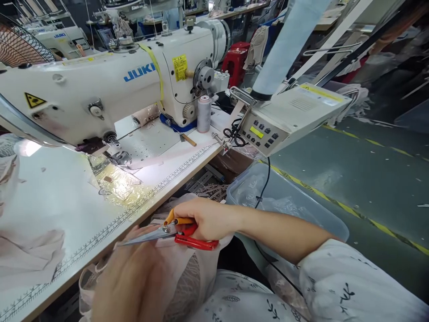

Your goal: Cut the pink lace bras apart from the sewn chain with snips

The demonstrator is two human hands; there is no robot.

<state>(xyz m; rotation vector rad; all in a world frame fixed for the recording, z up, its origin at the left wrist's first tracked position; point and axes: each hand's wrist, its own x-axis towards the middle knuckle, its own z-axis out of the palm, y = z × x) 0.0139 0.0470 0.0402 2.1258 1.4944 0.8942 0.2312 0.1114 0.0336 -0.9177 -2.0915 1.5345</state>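
My right hand (209,219) is closed around the red and orange handles of a pair of scissors (196,241). The grey blades point left, and their tips pass over the back of my left hand's fingers or the cloth there; which one is hard to tell. My left hand (134,273), blurred at its edges, is bent over a pale pink garment with lace (187,277) and holds it at the table's front edge. Its fingertips are mostly hidden. The garment hangs down over my lap, with narrow straps or loops at the left.
A white sewing machine (134,85) stands on the table (161,183), which has a ruler strip along its edge. Pink cloth (27,255) lies at left. A thread cone (203,114) and a control box (291,116) are right. Below stands a clear plastic bin (328,223).
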